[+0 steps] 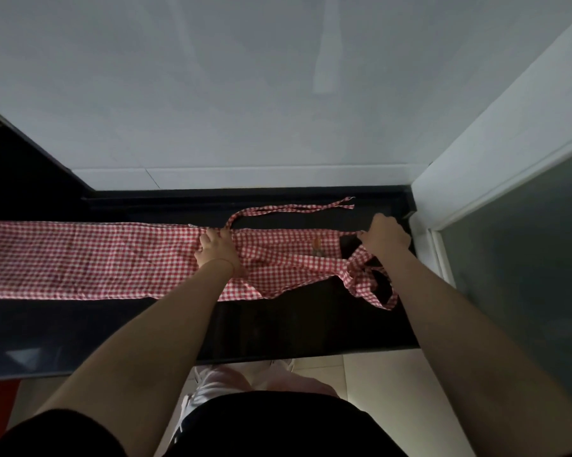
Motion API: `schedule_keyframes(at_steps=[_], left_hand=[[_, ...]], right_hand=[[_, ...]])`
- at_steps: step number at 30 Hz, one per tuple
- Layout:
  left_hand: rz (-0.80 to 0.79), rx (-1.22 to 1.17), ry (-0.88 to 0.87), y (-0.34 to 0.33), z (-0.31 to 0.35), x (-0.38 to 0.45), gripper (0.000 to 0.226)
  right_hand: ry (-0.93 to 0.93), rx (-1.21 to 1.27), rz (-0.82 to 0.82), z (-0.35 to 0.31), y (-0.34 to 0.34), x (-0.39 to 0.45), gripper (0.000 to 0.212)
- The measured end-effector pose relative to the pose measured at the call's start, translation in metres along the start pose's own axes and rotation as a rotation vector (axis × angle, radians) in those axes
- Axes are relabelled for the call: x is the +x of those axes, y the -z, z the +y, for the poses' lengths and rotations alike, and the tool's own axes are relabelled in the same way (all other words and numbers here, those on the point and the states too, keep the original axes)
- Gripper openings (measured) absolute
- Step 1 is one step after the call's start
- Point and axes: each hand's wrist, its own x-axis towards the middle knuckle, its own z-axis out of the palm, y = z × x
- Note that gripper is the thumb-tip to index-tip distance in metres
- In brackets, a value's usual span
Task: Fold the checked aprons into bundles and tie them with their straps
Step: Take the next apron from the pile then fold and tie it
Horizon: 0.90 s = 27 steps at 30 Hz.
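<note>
A red-and-white checked cloth apron [96, 258] lies lengthwise along the glossy black stone counter [278, 328]. The left hand [218, 250] presses its middle, fingers curled on fabric; the right hand [385, 237] pinches its right end.

The red-and-white checked cotton apron [90, 258] lay folded into a long flat band across the middle of the frame, running from the left edge toward the right. Its thin checked waist strap [294, 210] trailed to the upper right of centre, while a looped checked neck strap [370, 282] lay crumpled at the band's right end
</note>
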Motion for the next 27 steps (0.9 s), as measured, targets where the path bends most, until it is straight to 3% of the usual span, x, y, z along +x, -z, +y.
schedule_keyframes(at_steps=[4, 5, 8, 10, 14, 16, 19, 22, 27], left_hand=[[-0.036, -0.007, 0.043, 0.001, -0.002, -0.002, 0.116], [-0.037, -0.023, 0.052, 0.001, -0.004, -0.002, 0.119], [-0.035, -0.030, 0.078, -0.002, -0.008, -0.004, 0.131], [-0.027, 0.002, 0.088, -0.005, -0.008, -0.004, 0.136], [-0.010, 0.053, 0.169, -0.010, -0.010, -0.003, 0.134], [0.112, 0.046, 0.175, -0.013, -0.006, -0.007, 0.127], [0.308, 0.019, -0.017, -0.022, 0.009, -0.019, 0.100], [0.277, -0.029, -0.182, -0.032, 0.030, -0.031, 0.083], [0.296, -0.059, -0.386, -0.038, 0.046, -0.033, 0.056]], right_hand=[[-0.004, -0.221, -0.440, -0.011, 0.017, -0.006, 0.039], [-0.030, -0.258, -0.473, -0.010, 0.020, -0.007, 0.037], [-0.054, -0.160, -0.189, 0.006, 0.025, -0.009, 0.029], [-0.123, 0.051, -0.057, 0.015, 0.026, -0.009, 0.031], [-0.328, 0.913, -0.338, 0.020, 0.018, -0.010, 0.045], [-0.323, 1.036, -0.405, 0.024, 0.013, -0.015, 0.042], [-0.268, 1.050, -0.403, 0.019, 0.007, -0.020, 0.039], [-0.127, 0.989, -0.467, 0.013, 0.007, -0.023, 0.036], [-0.047, 1.113, -0.527, 0.019, 0.012, -0.022, 0.036]])
